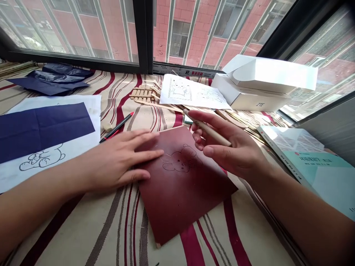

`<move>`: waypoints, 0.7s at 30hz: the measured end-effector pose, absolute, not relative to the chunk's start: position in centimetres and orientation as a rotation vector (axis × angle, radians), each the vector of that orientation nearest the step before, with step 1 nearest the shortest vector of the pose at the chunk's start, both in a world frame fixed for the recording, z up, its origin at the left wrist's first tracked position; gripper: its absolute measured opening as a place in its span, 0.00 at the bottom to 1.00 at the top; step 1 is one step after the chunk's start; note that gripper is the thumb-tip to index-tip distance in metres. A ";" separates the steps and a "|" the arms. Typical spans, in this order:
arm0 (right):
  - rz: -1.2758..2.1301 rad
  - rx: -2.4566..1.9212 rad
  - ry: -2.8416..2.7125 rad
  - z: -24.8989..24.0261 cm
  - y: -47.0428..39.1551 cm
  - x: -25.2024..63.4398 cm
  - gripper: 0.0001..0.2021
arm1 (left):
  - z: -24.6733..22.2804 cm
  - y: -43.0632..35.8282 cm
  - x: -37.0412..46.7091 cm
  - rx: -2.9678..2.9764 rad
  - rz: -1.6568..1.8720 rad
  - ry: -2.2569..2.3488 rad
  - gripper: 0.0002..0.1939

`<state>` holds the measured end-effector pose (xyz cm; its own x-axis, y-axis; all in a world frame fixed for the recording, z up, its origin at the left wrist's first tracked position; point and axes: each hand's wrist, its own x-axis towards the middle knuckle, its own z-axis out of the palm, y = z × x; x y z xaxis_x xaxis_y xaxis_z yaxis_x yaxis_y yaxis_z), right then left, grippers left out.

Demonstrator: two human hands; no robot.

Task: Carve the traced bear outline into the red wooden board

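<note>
A dark red board (180,199) lies at a slant on the striped cloth, with a rabbit drawing (180,162) outlined in dark lines on its upper half. Flat against the board's left edge rests my left hand (130,159), fingers spread and holding nothing. My right hand (233,144) hovers over the upper right of the board, its fingers closed around a slim beige pen-like tool (212,133). That tool points up and to the left, away from the board's surface. Part of the drawing sits in the right hand's shadow.
Left lie a dark blue sheet (47,125) over white paper with a line drawing (50,159), an eraser (107,127) and a black-and-red pen (118,126). Behind are wooden sticks (142,94), printed drawings (191,92) and a white box (260,88). A book (307,162) lies right.
</note>
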<state>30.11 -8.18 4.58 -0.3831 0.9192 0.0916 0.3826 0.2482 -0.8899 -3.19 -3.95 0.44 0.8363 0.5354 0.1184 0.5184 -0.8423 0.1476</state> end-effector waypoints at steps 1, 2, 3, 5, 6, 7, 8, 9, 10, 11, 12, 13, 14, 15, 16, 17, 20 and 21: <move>1.083 -1.162 -1.900 4.5 -8.3 30.2 0.34 | 0.5 -3.6 -3.5 2.902 0.279 0.961 0.33; 1.072 -1.116 -1.911 4.3 -8.3 30.3 0.32 | 0.5 -3.2 -3.8 2.874 0.328 1.094 0.34; 1.071 -1.045 -1.915 4.1 -8.3 30.4 0.32 | 0.6 -2.8 -4.2 2.825 0.373 1.151 0.35; 1.120 -0.860 -1.888 3.6 -8.3 30.5 0.34 | 0.6 -2.2 -4.6 2.703 0.387 1.207 0.38; 1.155 -0.776 -1.858 3.4 -8.2 30.4 0.35 | 0.6 -2.1 -4.6 2.675 0.368 1.212 0.40; 1.174 -0.708 -1.816 3.2 -8.2 30.2 0.34 | 0.6 -2.1 -4.6 2.664 0.348 1.216 0.41; 1.178 -0.673 -1.767 3.0 -8.1 30.0 0.30 | 0.4 -2.2 -4.5 2.672 0.337 1.219 0.42; 1.180 -0.674 -1.717 2.8 -8.0 29.7 0.24 | 0.3 -2.3 -4.4 2.687 0.340 1.218 0.43; 1.178 -0.688 -1.658 2.7 -7.9 29.3 0.16 | 0.1 -2.3 -4.3 2.702 0.354 1.216 0.43; 1.188 -0.711 -1.591 2.6 -7.8 28.9 0.10 | -0.1 -2.3 -4.3 2.715 0.372 1.210 0.42; 1.212 -0.730 -1.528 2.6 -7.6 28.6 0.10 | -0.2 -2.3 -4.3 2.728 0.386 1.199 0.41; 1.253 -0.751 -1.486 2.6 -7.4 28.2 0.11 | -0.3 -2.2 -4.4 2.740 0.390 1.183 0.40; 1.307 -0.770 -1.472 2.6 -7.1 27.9 0.11 | -0.4 -2.1 -4.4 2.753 0.389 1.166 0.38; 1.369 -0.772 -1.487 2.7 -6.7 27.5 0.10 | -0.4 -2.0 -4.5 2.766 0.387 1.147 0.37; 1.437 -0.764 -1.522 2.7 -6.4 27.2 0.10 | -0.4 -2.0 -4.5 2.777 0.388 1.130 0.36; 1.503 -0.757 -1.566 2.6 -6.0 26.9 0.11 | -0.4 -2.0 -4.5 2.784 0.391 1.116 0.35; 1.560 -0.784 -1.629 2.1 -5.2 26.0 0.15 | -0.2 -2.1 -4.4 2.794 0.415 1.082 0.31; 1.538 -0.815 -1.619 1.9 -5.1 25.8 0.15 | -0.2 -2.2 -4.3 2.797 0.421 1.072 0.31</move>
